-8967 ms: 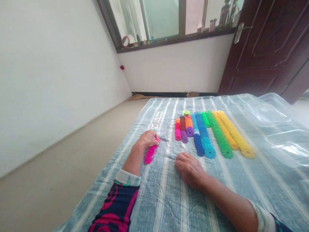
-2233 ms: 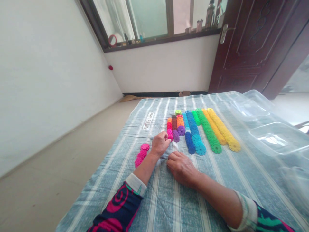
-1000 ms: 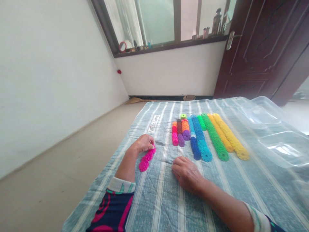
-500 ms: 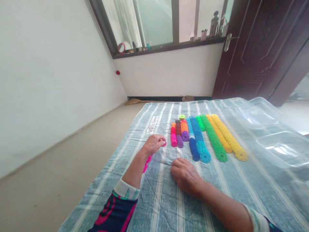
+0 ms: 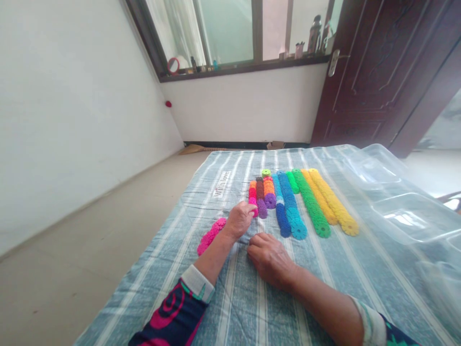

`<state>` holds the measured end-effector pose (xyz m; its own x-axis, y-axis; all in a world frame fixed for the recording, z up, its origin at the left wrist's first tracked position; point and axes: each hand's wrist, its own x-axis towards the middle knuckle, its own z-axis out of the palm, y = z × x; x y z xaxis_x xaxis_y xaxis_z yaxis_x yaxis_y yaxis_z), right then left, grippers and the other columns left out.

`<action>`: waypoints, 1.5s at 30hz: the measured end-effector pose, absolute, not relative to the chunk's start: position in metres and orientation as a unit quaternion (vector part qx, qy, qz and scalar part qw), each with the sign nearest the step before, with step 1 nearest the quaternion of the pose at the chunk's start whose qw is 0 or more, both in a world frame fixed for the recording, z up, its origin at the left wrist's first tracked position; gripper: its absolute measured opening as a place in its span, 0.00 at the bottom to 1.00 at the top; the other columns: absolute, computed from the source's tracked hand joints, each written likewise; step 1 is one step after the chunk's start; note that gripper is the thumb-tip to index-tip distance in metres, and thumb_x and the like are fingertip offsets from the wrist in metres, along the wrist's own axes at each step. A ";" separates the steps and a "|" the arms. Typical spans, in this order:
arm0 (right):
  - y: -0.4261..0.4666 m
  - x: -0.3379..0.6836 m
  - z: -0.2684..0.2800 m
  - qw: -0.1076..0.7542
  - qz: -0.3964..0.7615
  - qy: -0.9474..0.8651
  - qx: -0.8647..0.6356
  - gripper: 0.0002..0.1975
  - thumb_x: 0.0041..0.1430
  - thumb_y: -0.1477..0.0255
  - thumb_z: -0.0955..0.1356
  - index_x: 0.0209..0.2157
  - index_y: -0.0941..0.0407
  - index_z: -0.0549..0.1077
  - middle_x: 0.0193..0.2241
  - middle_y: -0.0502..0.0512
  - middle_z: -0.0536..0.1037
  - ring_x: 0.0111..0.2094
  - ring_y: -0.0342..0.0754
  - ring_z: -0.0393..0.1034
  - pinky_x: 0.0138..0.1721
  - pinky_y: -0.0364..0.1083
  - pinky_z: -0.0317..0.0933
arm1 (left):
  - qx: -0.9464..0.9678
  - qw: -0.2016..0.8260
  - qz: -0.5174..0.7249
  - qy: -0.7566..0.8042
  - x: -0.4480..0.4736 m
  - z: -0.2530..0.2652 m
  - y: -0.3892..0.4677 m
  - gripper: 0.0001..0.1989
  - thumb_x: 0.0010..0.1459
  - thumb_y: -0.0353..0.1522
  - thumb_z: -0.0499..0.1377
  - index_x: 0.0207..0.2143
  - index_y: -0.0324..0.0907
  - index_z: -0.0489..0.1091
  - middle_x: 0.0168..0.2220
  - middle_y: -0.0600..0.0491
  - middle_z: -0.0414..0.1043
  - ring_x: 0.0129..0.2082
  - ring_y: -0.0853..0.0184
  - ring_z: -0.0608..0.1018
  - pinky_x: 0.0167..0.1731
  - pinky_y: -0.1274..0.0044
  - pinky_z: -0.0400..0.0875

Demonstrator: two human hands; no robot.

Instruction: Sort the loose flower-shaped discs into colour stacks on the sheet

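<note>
My left hand (image 5: 240, 220) is pinched on a pink snowflake disc at the near end of a red-and-pink row of discs (image 5: 252, 192). Under and beside my left forearm lies a loose pile of pink snowflake discs (image 5: 211, 235). My right hand (image 5: 272, 259) rests on the cloth with its fingers curled in, and whatever they hold, if anything, is hidden. Beyond it lie overlapping disc rows: brown-purple (image 5: 260, 192), orange-purple (image 5: 269, 190), blue (image 5: 286, 197), green (image 5: 311, 206) and yellow (image 5: 334, 206).
The striped cloth (image 5: 237, 307) covers the table. Clear plastic boxes (image 5: 406, 216) stand on the right side. A "With love" label (image 5: 221, 184) shows at the left on the cloth. A window sill with bottles (image 5: 314, 36) and a dark red door (image 5: 374, 72) are behind.
My left hand has moved right with a pink disc, from open cloth to the near end of the red-and-pink row. More of the pink pile now shows. My right hand stays put.
</note>
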<state>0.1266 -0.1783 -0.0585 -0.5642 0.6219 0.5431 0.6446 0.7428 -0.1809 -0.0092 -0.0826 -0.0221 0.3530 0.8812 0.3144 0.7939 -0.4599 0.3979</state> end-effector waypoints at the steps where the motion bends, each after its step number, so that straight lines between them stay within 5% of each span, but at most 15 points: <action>1: -0.178 0.127 -0.059 0.299 -0.017 -0.885 -0.357 0.10 0.59 0.79 0.68 0.24 0.56 0.67 0.27 0.51 0.71 0.31 0.47 0.61 0.31 0.46 0.51 | 0.821 0.087 0.245 0.508 -0.009 -0.023 -0.083 0.12 0.57 0.25 0.55 0.37 0.42 0.78 0.31 0.52 0.70 0.33 0.68 0.74 0.37 0.79 0.68; 15: -0.178 0.127 -0.059 0.298 -0.022 -0.885 -0.358 0.10 0.59 0.79 0.68 0.24 0.56 0.67 0.27 0.51 0.71 0.31 0.46 0.61 0.31 0.46 0.51 | 0.798 0.069 0.293 0.522 -0.016 -0.022 -0.078 0.08 0.50 0.23 0.58 0.34 0.41 0.73 0.29 0.55 0.67 0.29 0.70 0.70 0.34 0.79 0.66; 22: -0.181 0.127 -0.056 0.298 -0.010 -0.883 -0.363 0.10 0.57 0.81 0.68 0.24 0.57 0.67 0.27 0.50 0.71 0.31 0.46 0.61 0.31 0.46 0.51 | 0.785 0.110 0.106 0.601 -0.079 0.030 -0.069 0.04 0.46 0.29 0.59 0.21 0.40 0.73 0.19 0.58 0.67 0.24 0.71 0.69 0.26 0.79 0.59; 29: -0.183 0.129 -0.054 0.296 -0.003 -0.882 -0.367 0.11 0.59 0.81 0.66 0.24 0.56 0.67 0.28 0.51 0.71 0.32 0.46 0.61 0.32 0.46 0.50 | 0.757 0.162 0.017 0.633 -0.088 0.032 -0.076 0.02 0.40 0.30 0.63 0.21 0.41 0.75 0.19 0.57 0.70 0.22 0.70 0.69 0.23 0.79 0.56; 36: -0.181 0.128 -0.057 0.293 -0.003 -0.884 -0.365 0.10 0.58 0.81 0.67 0.24 0.57 0.68 0.28 0.51 0.71 0.32 0.46 0.61 0.32 0.46 0.50 | 0.770 0.159 0.037 0.617 -0.083 0.033 -0.074 0.03 0.39 0.27 0.61 0.21 0.40 0.75 0.19 0.57 0.70 0.23 0.70 0.70 0.24 0.79 0.57; 45: -0.181 0.129 -0.051 0.288 -0.011 -0.885 -0.364 0.10 0.58 0.80 0.68 0.24 0.56 0.68 0.27 0.51 0.71 0.31 0.46 0.60 0.31 0.46 0.50 | 0.749 0.318 0.225 0.536 -0.049 0.018 -0.078 0.07 0.45 0.34 0.60 0.22 0.38 0.74 0.19 0.58 0.67 0.22 0.72 0.68 0.25 0.80 0.61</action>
